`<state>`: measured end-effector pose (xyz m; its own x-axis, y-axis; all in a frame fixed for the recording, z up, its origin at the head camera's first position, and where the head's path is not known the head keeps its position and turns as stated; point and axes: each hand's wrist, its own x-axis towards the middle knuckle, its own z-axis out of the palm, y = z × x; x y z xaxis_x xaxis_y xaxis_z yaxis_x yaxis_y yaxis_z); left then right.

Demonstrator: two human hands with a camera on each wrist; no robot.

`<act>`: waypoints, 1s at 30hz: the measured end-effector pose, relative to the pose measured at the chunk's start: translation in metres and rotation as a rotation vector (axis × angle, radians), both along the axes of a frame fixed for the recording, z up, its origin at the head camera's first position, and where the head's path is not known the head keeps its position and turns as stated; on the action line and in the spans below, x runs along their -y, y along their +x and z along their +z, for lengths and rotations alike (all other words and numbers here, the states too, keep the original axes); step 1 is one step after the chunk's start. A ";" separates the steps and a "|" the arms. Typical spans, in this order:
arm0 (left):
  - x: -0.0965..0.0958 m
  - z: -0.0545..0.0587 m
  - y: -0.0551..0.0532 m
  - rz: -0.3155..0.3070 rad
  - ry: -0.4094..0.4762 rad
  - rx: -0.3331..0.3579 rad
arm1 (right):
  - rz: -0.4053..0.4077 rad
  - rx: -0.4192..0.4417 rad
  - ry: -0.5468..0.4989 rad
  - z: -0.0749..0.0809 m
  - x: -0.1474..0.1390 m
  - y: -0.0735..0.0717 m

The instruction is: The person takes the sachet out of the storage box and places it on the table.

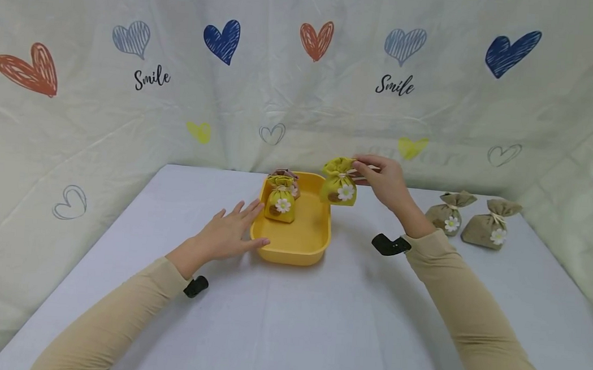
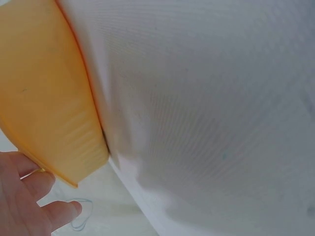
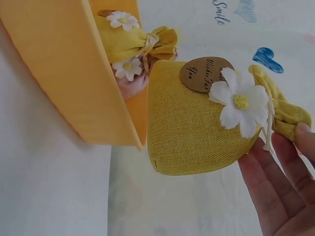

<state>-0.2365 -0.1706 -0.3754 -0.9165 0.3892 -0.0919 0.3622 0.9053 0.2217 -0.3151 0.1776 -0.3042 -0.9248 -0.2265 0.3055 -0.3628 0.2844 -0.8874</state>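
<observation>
A yellow-green drawstring pouch (image 3: 192,128) with a white cloth daisy and a round brown tag hangs from my right hand (image 1: 385,182), which pinches its gathered top. It is held over the right rim of the yellow plastic tub (image 1: 299,257). Inside the tub, toward the left, stands another yellow-green pouch (image 1: 275,206), with a pinkish pouch (image 1: 296,192) partly hidden behind it. My left hand (image 1: 229,233) has its fingers spread against the tub's left side; in the left wrist view, fingertips (image 2: 39,184) touch the rim.
Two brown-grey pouches with daisies, one (image 1: 447,214) beside the other (image 1: 493,225), stand on the white-covered table (image 1: 287,331) to the right, beyond my right forearm. A white curtain (image 1: 261,92) printed with hearts hangs behind the table.
</observation>
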 end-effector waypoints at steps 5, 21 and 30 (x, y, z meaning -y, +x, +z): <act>0.000 0.001 0.000 0.004 0.003 0.003 | -0.006 -0.019 0.013 -0.003 -0.009 0.001; 0.000 -0.001 -0.001 0.004 -0.001 0.004 | -0.032 -0.018 -0.007 -0.009 -0.042 0.004; -0.001 0.002 0.001 0.003 -0.002 0.005 | -0.086 -0.007 0.033 -0.015 -0.059 0.006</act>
